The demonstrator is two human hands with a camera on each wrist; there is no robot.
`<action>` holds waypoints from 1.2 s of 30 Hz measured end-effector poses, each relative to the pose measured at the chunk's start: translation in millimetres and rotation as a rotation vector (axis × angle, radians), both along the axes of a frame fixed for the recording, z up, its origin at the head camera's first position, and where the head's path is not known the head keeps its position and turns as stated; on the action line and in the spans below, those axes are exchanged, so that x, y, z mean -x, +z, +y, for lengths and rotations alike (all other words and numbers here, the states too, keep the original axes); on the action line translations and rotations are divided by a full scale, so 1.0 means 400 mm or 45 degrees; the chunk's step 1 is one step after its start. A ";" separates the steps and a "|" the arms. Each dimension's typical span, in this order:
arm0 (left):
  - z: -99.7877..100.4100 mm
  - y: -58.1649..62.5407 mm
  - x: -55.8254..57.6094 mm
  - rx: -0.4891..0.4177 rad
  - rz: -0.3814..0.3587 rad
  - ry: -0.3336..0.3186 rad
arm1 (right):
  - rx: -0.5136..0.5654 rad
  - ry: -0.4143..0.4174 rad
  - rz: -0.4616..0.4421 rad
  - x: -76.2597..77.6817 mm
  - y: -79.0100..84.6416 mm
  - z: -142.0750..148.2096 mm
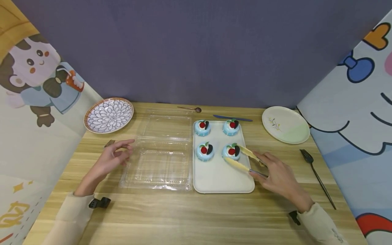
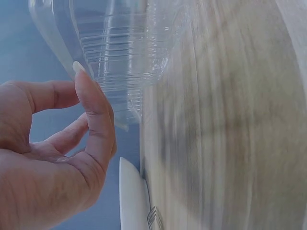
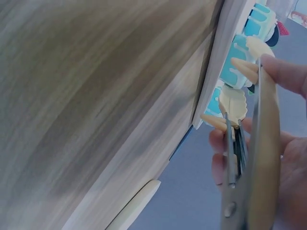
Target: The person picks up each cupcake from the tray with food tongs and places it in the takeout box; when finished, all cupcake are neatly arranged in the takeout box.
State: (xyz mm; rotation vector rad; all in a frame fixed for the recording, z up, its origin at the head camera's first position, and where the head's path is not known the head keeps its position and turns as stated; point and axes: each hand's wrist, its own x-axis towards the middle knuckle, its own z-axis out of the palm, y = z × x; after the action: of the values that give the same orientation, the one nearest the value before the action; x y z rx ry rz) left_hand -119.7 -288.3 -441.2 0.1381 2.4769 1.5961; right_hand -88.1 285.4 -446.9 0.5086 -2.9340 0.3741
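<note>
My right hand grips a pair of tongs with pale yellow tips. Those tips stand on either side of a small blue cake, the front right one on a white tray; whether they press it I cannot tell. Each cake carries a red berry, a dark cookie and a green leaf. At the left side of a clear plastic box, lid folded back, my left hand hovers with loosely bent fingers and holds nothing. In the left wrist view its fingertips are close to the box wall.
A patterned plate stands back left, with a fork partly behind the left hand. Behind the tray lie a spoon and a blue knife. On the right are a cream plate and a black fork.
</note>
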 end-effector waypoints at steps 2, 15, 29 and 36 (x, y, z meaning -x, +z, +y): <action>0.000 -0.001 -0.001 -0.009 0.000 0.004 | 0.007 0.001 0.012 0.000 -0.001 -0.001; -0.001 0.003 -0.001 -0.036 -0.021 0.002 | 0.101 0.049 0.214 0.018 0.031 -0.026; -0.002 0.001 -0.003 -0.046 -0.028 -0.009 | 0.064 0.336 0.204 0.029 0.112 -0.229; -0.002 -0.004 0.002 -0.042 -0.033 -0.011 | 0.044 0.525 0.169 0.048 0.117 -0.348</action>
State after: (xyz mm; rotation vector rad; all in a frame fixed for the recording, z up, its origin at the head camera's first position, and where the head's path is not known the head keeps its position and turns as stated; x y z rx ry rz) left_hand -120.6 -289.0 -443.0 0.1323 2.4279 1.6255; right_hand -107.1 146.3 -400.0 1.0919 -2.6771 0.4159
